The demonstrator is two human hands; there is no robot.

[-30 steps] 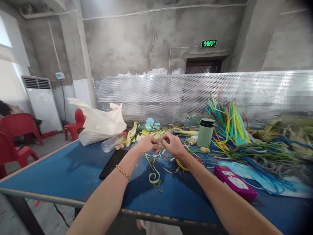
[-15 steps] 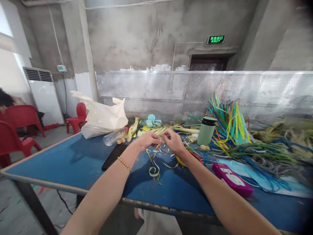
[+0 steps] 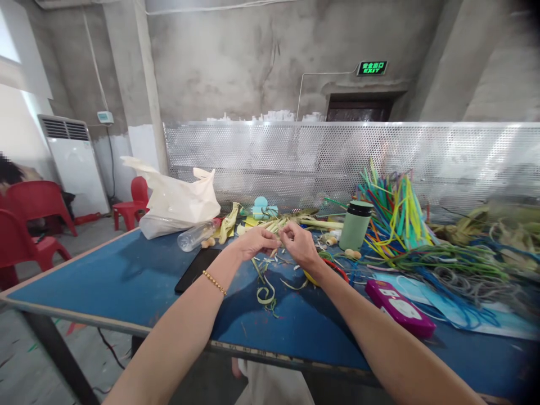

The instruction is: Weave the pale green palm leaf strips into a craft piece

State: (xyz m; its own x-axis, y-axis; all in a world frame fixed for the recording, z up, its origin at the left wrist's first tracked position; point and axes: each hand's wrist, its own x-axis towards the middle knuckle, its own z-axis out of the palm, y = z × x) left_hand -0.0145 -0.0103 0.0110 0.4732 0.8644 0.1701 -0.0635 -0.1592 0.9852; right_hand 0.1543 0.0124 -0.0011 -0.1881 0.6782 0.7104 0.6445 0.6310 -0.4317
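Over the middle of the blue table (image 3: 105,275), my left hand (image 3: 256,242) and my right hand (image 3: 298,243) are close together, fingertips pinched. Pale green husk strips (image 3: 275,225) show at and just behind the fingertips; both hands appear to grip them, though the exact piece is mostly hidden by the fingers. Below the hands lies a curled husk strip (image 3: 265,295) among small scraps. A gold bead bracelet (image 3: 214,283) circles my left wrist. The green jar with a black lid (image 3: 354,228) stands to the right of my right hand.
At left are a white plastic bag (image 3: 179,199), a clear bottle (image 3: 196,235) and a black tablet-like slab (image 3: 197,270). To the right lie a purple box (image 3: 400,309), blue face masks (image 3: 447,301), coloured strips (image 3: 400,211) and cord coils (image 3: 459,270). A perforated metal panel (image 3: 253,149) stands behind.
Almost nothing differs. Both hands stay pinched in the same place, with only a slight shift of the fingers and of the camera's view.
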